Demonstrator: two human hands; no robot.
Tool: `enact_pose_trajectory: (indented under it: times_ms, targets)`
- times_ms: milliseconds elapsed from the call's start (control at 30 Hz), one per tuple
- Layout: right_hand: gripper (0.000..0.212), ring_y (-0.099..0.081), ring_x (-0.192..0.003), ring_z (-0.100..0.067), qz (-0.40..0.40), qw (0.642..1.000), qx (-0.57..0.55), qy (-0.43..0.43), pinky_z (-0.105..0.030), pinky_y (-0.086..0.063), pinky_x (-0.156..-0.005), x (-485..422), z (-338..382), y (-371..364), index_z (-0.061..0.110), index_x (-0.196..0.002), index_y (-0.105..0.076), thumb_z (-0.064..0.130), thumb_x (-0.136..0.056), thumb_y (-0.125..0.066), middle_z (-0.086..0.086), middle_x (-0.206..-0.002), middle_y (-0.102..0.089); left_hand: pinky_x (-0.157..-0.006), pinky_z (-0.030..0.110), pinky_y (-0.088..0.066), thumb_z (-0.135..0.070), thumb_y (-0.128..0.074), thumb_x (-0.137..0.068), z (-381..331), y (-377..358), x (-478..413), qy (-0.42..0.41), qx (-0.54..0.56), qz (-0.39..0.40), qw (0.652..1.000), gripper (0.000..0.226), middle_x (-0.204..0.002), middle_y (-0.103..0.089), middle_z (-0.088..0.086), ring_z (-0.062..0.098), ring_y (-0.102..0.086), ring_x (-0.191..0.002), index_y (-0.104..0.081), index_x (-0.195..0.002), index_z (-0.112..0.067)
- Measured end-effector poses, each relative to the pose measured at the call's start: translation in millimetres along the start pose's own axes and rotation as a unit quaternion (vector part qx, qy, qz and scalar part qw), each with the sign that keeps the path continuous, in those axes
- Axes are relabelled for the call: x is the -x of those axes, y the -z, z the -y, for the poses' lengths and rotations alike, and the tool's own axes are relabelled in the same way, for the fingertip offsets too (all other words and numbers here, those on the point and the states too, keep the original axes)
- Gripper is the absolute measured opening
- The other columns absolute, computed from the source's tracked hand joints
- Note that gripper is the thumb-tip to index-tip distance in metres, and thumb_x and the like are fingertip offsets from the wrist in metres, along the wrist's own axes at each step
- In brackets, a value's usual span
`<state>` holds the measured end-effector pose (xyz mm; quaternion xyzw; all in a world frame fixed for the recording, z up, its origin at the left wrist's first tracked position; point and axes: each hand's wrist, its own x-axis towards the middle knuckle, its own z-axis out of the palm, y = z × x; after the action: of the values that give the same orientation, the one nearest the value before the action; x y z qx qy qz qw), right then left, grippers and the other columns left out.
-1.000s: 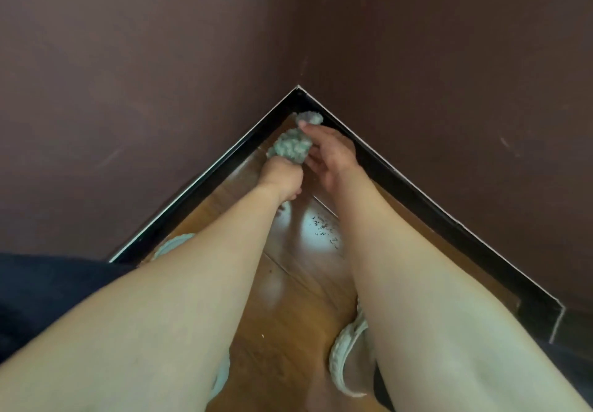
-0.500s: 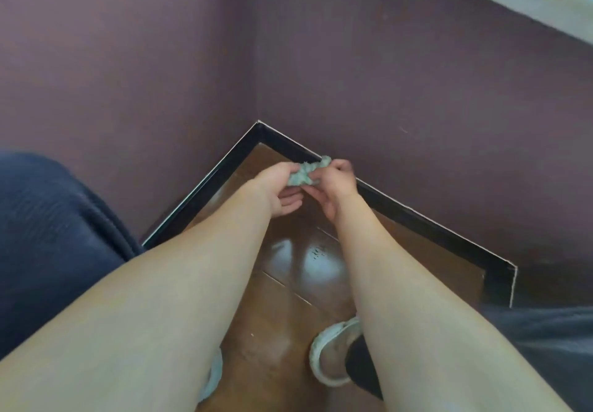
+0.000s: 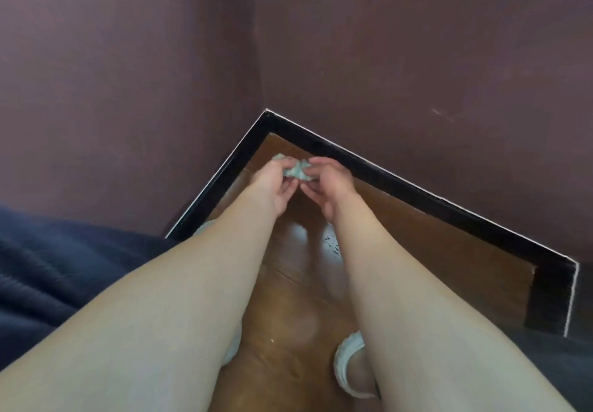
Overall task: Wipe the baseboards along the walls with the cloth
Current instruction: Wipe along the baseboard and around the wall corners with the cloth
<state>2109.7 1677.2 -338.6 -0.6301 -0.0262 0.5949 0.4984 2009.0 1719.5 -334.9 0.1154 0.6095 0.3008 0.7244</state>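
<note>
While the two hands meet low in the corner of the room, the left hand (image 3: 272, 183) and the right hand (image 3: 329, 186) each pinch one side of a small, crumpled, pale green cloth (image 3: 296, 172). Thumbs and fingertips are curled onto it, and the bunched fabric bulges up between them. The palms face each other, with a narrow gap below the cloth.

The cloth sits just in front of the corner, near the baseboard (image 3: 401, 188) but apart from it. Whether it touches the floor (image 3: 288, 299) cannot be told from this angle. Both bare forearms reach forward from the bottom of the view and converge on the cloth.

The baseboard is black with a thin white top edge. It runs along both walls (image 3: 128, 74), meets at a sharp corner just beyond the hands, and turns again at the far right. The walls above it are dark maroon, and the right one carries a faint pale scuff (image 3: 439, 113).

The floor is glossy brown wood with bright reflections beneath the wrists, and a scatter of dark specks (image 3: 333, 244) lies beside the right wrist. A white shoe (image 3: 346, 366) shows under the right forearm. Dark navy fabric (image 3: 48, 267) fills the left edge.
</note>
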Motion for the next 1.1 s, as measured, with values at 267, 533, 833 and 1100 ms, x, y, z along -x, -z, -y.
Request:
enact_pose_trajectory:
  times_ms: [267, 533, 833, 1100]
  targets:
    - [0.042, -0.067, -0.103, -0.016, 0.057, 0.989, 0.135, -0.009, -0.037, -0.055, -0.095, -60.1, 21.7, -24.8, 0.025, -0.123, -0.063, 0.000, -0.090, -0.056, -0.001, -0.111, -0.072, -0.089, 0.031, -0.053, -0.020, -0.051, -0.101, -7.8, -4.9, -67.5, -0.040, -0.057, -0.028, 0.997, 0.031, -0.120, -0.068, 0.005, 0.016, -0.064, -0.096, -0.061, -0.129, -0.019]
    - [0.063, -0.060, -0.086, -0.014, 0.072, 0.977, 0.201, -0.006, -0.032, -0.052, -0.078, -96.5, 32.1, -44.3, 0.030, -0.125, -0.055, -0.013, -0.081, -0.044, 0.003, -0.090, -0.064, -0.079, 0.035, -0.058, -0.022, -0.053, -0.093, -25.8, -43.2, -107.6, -0.068, -0.050, -0.044, 0.995, 0.034, -0.114, -0.072, 0.014, 0.027, -0.071, -0.096, -0.066, -0.123, -0.015]
    - [0.057, -0.059, -0.119, -0.017, 0.105, 0.977, 0.185, 0.005, -0.039, -0.046, -0.100, -122.9, 30.0, -24.3, 0.036, -0.112, -0.071, -0.005, -0.078, -0.053, 0.007, -0.117, -0.070, -0.073, 0.035, -0.054, -0.029, -0.051, -0.096, -46.8, -63.2, -133.9, -0.036, -0.028, -0.029, 0.999, 0.024, -0.090, -0.071, 0.011, 0.026, -0.068, -0.076, -0.069, -0.092, -0.014]
    - [0.057, -0.067, -0.110, -0.025, 0.011, 0.995, 0.093, -0.040, -0.038, -0.058, -0.090, -127.6, 10.5, -12.3, 0.021, -0.114, -0.072, -0.010, -0.076, -0.044, -0.009, -0.115, -0.072, -0.077, 0.041, -0.059, -0.025, -0.049, -0.097, -18.7, -78.1, -127.9, -0.008, -0.116, -0.004, 0.993, 0.025, -0.081, -0.075, 0.012, 0.029, -0.071, -0.077, -0.067, -0.093, -0.009]
